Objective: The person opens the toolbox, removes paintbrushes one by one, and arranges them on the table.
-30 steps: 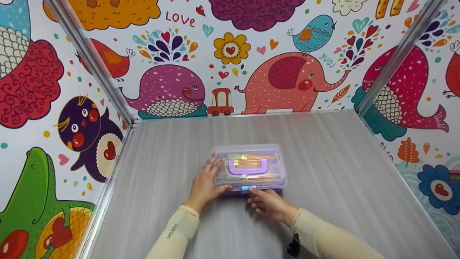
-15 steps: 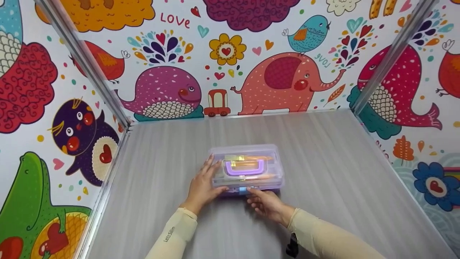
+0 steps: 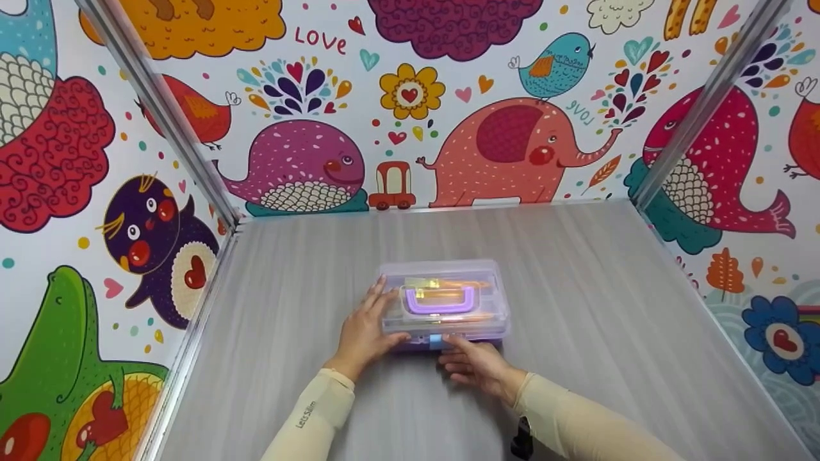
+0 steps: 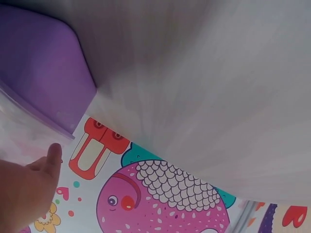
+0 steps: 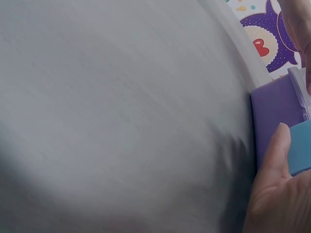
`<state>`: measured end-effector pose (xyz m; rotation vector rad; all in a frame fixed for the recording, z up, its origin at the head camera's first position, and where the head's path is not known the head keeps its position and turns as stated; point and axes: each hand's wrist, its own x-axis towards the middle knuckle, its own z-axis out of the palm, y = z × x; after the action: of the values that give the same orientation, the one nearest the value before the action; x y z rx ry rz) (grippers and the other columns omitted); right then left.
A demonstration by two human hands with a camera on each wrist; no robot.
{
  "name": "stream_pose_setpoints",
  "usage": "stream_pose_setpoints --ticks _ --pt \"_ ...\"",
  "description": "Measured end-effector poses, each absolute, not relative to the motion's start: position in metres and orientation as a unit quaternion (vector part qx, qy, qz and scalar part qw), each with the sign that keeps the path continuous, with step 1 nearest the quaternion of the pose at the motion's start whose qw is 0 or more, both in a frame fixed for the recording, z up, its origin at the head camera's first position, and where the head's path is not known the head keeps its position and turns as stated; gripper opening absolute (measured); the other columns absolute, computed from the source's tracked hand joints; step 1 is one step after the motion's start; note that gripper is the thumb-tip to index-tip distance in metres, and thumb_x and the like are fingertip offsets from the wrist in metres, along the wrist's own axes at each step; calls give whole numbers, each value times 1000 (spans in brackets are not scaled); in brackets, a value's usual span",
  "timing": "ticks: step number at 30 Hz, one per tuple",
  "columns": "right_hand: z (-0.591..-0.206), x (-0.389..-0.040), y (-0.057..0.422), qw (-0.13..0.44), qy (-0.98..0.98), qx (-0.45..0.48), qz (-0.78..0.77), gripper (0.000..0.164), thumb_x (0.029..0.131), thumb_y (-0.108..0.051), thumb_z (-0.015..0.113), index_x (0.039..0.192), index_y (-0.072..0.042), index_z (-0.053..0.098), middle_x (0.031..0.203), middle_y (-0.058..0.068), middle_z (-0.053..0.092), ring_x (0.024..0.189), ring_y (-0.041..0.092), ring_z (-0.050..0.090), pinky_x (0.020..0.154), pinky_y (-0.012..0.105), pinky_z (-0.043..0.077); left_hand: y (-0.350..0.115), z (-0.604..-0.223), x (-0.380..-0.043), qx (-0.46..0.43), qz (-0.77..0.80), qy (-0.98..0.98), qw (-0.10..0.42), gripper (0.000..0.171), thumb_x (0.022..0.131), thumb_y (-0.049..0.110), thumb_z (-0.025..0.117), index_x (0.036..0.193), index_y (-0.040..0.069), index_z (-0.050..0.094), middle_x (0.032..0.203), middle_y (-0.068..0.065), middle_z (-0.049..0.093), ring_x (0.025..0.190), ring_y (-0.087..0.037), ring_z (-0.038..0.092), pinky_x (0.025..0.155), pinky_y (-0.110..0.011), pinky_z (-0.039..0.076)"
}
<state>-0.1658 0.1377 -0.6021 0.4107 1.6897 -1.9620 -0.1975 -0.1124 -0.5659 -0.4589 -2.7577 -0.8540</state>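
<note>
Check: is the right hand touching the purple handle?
Apart. The head view shows a strip of clear lid visible between the right hand and the purple handle.

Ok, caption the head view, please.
Left hand rests on a clear-lidded box, right hand at its blue latch.

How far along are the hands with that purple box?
Done: the left hand is in place against the clear lid. In hand: the right hand touches the blue latch with its thumb. Left: the lid is down over the brushes, so if they're opening the box, lifting it probably remains. I can't tell whether the latch is fastened.
</note>
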Motion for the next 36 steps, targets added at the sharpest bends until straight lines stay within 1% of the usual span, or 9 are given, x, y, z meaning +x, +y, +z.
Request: stream_pose_setpoints --ticks 3,8,14,17,23,27,30,32,36 --pt "-601 -166 138 255 626 161 -719 70 82 -51 77 118 5 57 100 17 73 83 23 70 73 35 61 -112 -567 -198 -158 -295 -936 106 86 68 37 92 142 19 53 162 -5 28 142 -34 34 104 -55 44" --pt "-596 -165 138 266 628 171 -711 66 80 -55 77 106 0 52 93 15 74 77 21 70 70 35 61 -114 -569 -199 -159 -293 -937 109 86 67 37 92 142 19 53 162 -4 27 143 -33 33 105 -53 43" --pt "-593 -165 140 285 624 174 -707 68 81 -54 76 110 1 51 97 14 73 82 22 69 72 35 61 -112 -570 -200 -162 -290 -937 105 86 68 38 92 142 19 53 162 -5 27 142 -33 34 103 -54 45" --pt "-591 -165 141 291 623 175 -704 67 81 -53 76 114 1 54 101 14 72 85 23 68 73 35 60 -112 -570 -201 -162 -291 -938 102 86 68 39 91 142 20 53 162 -4 26 143 -33 34 104 -53 44" --pt "-589 -163 141 299 626 164 -701 59 83 -46 76 116 0 59 105 13 71 89 22 68 74 34 59 -114 -572 -200 -164 -287 -937 114 87 66 40 92 142 20 54 162 -5 28 140 -34 38 104 -54 44" --pt "-591 -162 143 305 626 155 -700 50 85 -42 75 113 -3 63 103 9 72 86 18 69 73 33 59 -115 -574 -200 -170 -281 -936 125 88 65 42 92 141 18 55 160 -7 31 137 -35 42 102 -53 46" --pt "-592 -163 146 309 626 142 -702 45 85 -40 75 110 -4 66 104 10 73 85 18 69 71 32 59 -115 -574 -201 -172 -283 -934 132 88 64 42 93 140 18 56 160 -6 31 136 -35 44 101 -52 48" --pt "-591 -164 147 315 625 134 -701 46 84 -39 77 112 -4 66 107 11 72 87 18 69 72 32 59 -115 -573 -201 -171 -284 -934 134 88 64 42 93 140 18 55 161 -6 30 136 -35 44 100 -52 48" --pt "-591 -165 149 321 631 117 -697 50 84 -34 78 117 1 65 115 15 70 92 21 68 74 32 58 -115 -573 -201 -167 -283 -936 128 88 65 42 92 142 19 54 162 -5 28 137 -35 41 102 -53 46"
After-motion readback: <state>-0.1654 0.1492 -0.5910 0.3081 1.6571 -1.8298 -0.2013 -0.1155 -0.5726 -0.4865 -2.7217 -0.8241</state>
